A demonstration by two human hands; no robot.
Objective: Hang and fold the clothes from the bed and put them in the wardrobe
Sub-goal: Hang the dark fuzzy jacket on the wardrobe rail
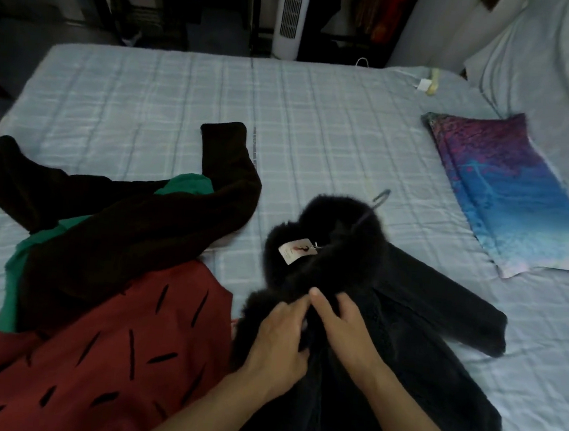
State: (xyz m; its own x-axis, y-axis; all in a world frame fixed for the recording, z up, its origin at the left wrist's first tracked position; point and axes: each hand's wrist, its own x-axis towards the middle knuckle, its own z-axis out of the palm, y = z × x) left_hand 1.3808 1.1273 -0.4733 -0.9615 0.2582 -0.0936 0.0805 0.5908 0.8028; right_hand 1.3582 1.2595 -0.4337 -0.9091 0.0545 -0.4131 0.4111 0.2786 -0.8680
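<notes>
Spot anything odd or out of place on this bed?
A white paper tag dangles at the collar of the black furry coat, as if never removed. A dark brown fleecy garment sprawls crumpled over a green garment and a red, black-dashed garment.

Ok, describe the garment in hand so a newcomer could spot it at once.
On the pale blue checked bed, look at the middle of the near edge. The black coat lies there under the left hand and right hand. Unlike the brown garment and red garment, it has a fluffy collar, a paper tag and a hanger hook.
</notes>
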